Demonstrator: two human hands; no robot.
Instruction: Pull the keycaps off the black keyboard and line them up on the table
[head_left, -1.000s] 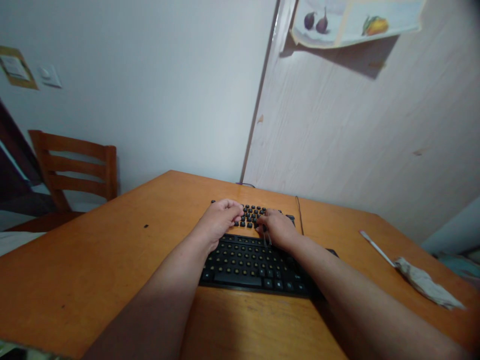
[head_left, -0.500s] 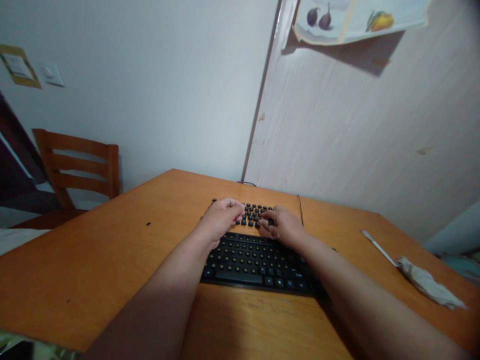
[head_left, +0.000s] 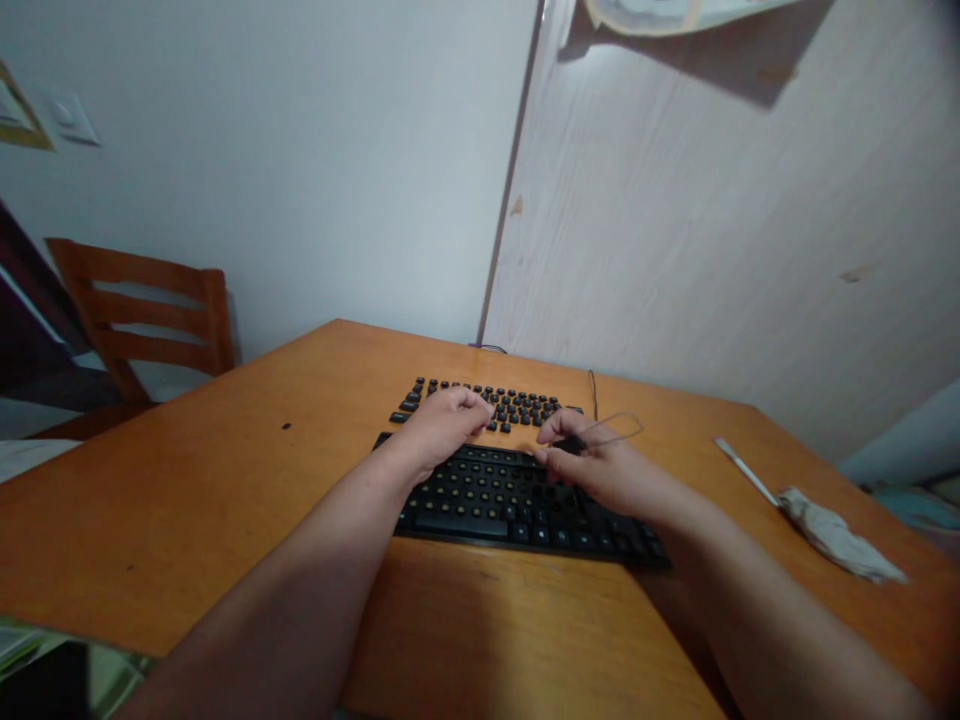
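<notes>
A black keyboard (head_left: 480, 500) lies on the table, with most of its keycaps off and pale key stems showing. Behind it, loose black keycaps (head_left: 525, 405) stand in rows on the wood. My left hand (head_left: 454, 415) is over those rows with its fingertips pinched together; whatever is between them is too small to make out. Above the keyboard's back edge, my right hand (head_left: 585, 455) is curled around the dark handle of a wire keycap puller (head_left: 619, 428), whose thin loop points to the right. Thumb and forefinger of that hand are apart at the tips.
A white stick (head_left: 745, 470) and a crumpled pale cloth (head_left: 836, 535) lie on the right of the wooden table (head_left: 262, 500). One small dark piece (head_left: 286, 426) is at the left. A wooden chair (head_left: 150, 310) stands beyond the left edge; walls rise behind.
My right hand has drawn back from the loose keycaps and turned, so the wire loop now shows. The left hand stays over the rows. The view has tilted down a little.
</notes>
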